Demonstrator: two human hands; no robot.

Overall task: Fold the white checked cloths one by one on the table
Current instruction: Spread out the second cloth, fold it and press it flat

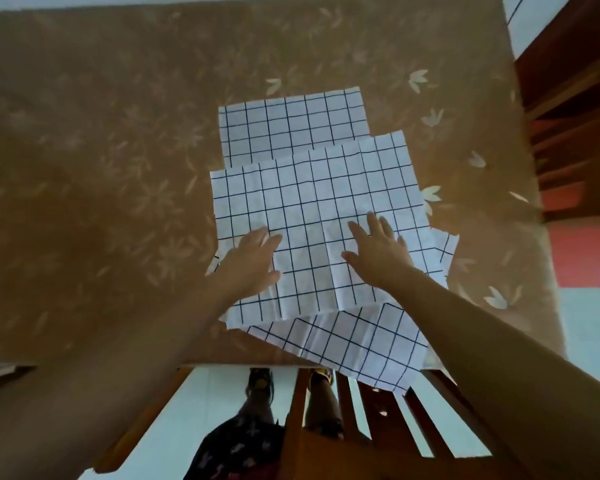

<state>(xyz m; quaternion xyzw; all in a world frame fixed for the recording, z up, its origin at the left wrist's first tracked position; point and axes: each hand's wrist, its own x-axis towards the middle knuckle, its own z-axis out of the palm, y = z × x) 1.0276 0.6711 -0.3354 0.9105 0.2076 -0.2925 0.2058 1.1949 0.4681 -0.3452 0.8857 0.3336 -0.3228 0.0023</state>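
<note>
White checked cloths on a brown leaf-print tabletop — both hands pressed flat on the top one.

Top cloth (pixel 312 202): white with a dark grid, creased, spread right of the tabletop's (pixel 101 133) centre. Left hand (pixel 248 268): palm down on its near left part, grip open, fingers spread, holding nothing. Right hand (pixel 378 252): palm down on its near right part, grip likewise open and flat. Far cloth (pixel 291 123): same pattern, lies flat, its near edge tucked under the top cloth. Near cloth (pixel 354 344): same pattern, lies askew under the top cloth's near edge, one corner hanging past the tabletop's near edge; a further strip of checked fabric (pixel 445 249) shows at the right — which piece it belongs to cannot be told. Wooden chair (pixel 378 431): below the near edge.
</note>
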